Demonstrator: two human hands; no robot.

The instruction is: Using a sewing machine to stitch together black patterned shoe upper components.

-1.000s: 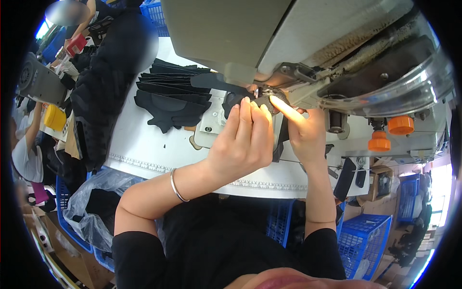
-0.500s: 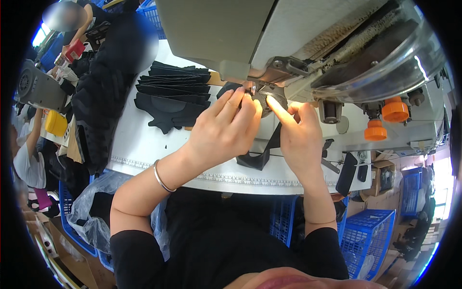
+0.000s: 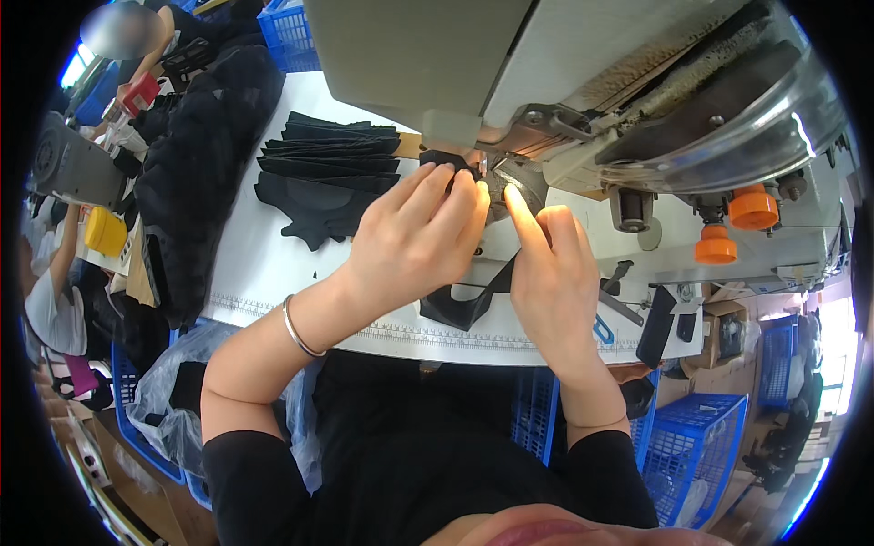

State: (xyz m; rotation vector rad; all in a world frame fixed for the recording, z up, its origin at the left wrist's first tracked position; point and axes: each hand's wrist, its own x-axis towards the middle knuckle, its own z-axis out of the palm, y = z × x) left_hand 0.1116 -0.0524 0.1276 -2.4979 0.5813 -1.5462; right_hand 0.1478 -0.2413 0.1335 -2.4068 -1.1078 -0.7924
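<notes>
Under the head of a sewing machine [image 3: 401, 64], my left hand [image 3: 414, 227] presses its bunched fingertips on a small black fabric piece [image 3: 439, 158] beside the lit needle area. My right hand [image 3: 557, 287] is just to the right, its index finger stretched onto the metal machine bed [image 3: 519, 178] and its other fingers curled in. A curved black fabric strip [image 3: 460, 312] hangs over the near table and runs up under my right hand, which seems to grip it. My fingers hide most of the fabric at the needle.
A fanned stack of black cut pieces [image 3: 319, 187] lies left on the white table [image 3: 238, 264]. Dark scissors-like metal tool [image 3: 621, 308] and blue-handled tool [image 3: 603, 329] lie right. Orange knobs [image 3: 754, 207] jut from the machine. Blue baskets [image 3: 696, 446] stand below; another person [image 3: 164, 36] sits far left.
My right hand has shifted slightly left and nearer to me, its index finger still on the bed. The strip has swung left, and the blue-handled tool has come into sight.
</notes>
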